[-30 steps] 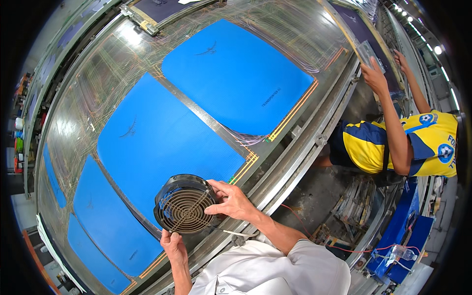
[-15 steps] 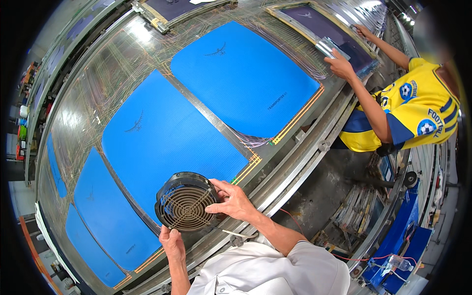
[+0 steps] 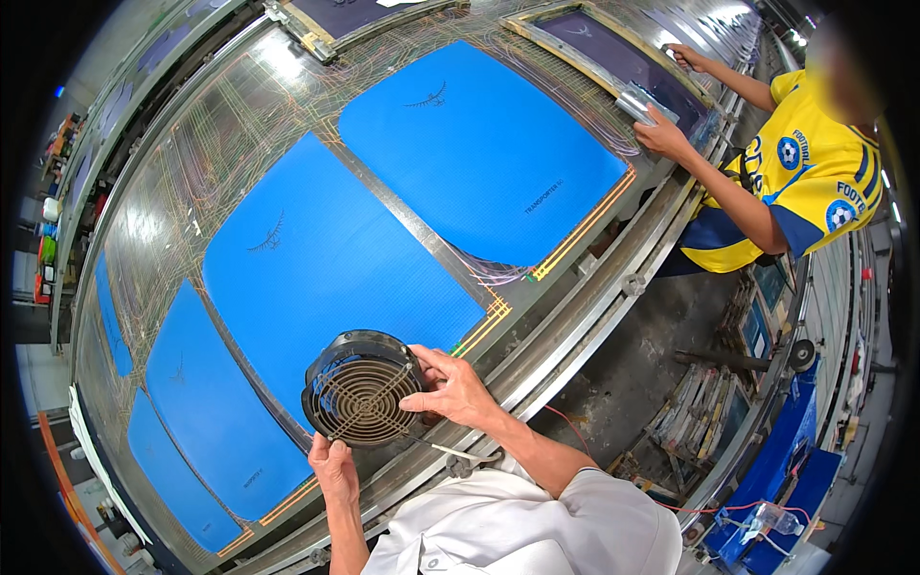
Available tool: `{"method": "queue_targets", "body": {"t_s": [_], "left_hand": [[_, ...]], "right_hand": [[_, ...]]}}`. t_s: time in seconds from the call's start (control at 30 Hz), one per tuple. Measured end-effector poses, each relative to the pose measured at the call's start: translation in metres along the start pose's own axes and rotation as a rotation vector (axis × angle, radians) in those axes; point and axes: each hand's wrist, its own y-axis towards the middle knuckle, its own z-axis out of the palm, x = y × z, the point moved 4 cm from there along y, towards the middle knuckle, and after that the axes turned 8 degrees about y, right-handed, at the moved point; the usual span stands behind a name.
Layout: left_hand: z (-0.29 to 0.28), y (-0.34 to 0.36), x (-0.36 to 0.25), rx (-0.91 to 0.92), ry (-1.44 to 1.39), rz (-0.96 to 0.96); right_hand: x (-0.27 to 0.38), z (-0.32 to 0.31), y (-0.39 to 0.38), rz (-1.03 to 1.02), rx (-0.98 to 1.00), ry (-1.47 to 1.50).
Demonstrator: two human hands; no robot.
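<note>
Between my hands is a round black fan point(image 3: 362, 388) with a ring-shaped wire guard, held above the table's near edge. My left hand point(image 3: 334, 462) pinches its lower left rim. Thumb and fingers of my right hand point(image 3: 452, 388) grip the right rim, and a pale cable runs from the fan below that hand. Just beyond the fan lies a large blue panel point(image 3: 326, 259) with a small dark print. Another blue panel point(image 3: 479, 153) rests farther right, and narrower blue panels point(image 3: 211, 402) lie to the left.
A metal rail point(image 3: 575, 335) runs along the table's near side. At the far right, a person in a yellow shirt point(image 3: 800, 163) holds a framed screen point(image 3: 613, 57) and a metal-edged tool point(image 3: 644, 103). A second frame point(image 3: 355, 19) sits at the back. Blue shelving point(image 3: 767, 498) stands lower right.
The co-worker and the framed screen have shifted slightly, with the screen a little farther left. My hands keep the same grip on the fan, which has barely moved.
</note>
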Motion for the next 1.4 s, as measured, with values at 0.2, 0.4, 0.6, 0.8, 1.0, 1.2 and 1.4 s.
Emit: {"method": "queue_targets", "body": {"t_s": [0.2, 0.4, 0.6, 0.8, 1.0, 1.2, 1.4], "left_hand": [[0.009, 0.002, -0.005, -0.01, -0.004, 0.013], [0.01, 0.002, -0.005, 0.001, -0.017, 0.023], [0.002, 0.002, 0.001, -0.005, -0.018, 0.014], [0.014, 0.001, -0.008, -0.048, 0.009, 0.009], [0.01, 0.001, -0.007, -0.036, 0.024, 0.002], [0.023, 0.001, -0.015, -0.045, 0.014, 0.029], [0.008, 0.004, -0.004, 0.004, 0.0, 0.023]], "right_hand": [[0.002, 0.001, 0.0, 0.056, 0.024, 0.029], [0.007, 0.001, 0.0, 0.066, 0.026, 0.013], [0.005, 0.001, 0.0, 0.022, 0.018, 0.01], [0.004, 0.001, 0.0, -0.042, 0.008, -0.006], [0.005, 0.002, -0.001, 0.004, 0.005, 0.011], [0.004, 0.0, 0.0, 0.041, 0.028, 0.007], [0.007, 0.002, -0.001, 0.043, 0.024, 0.073]]}}
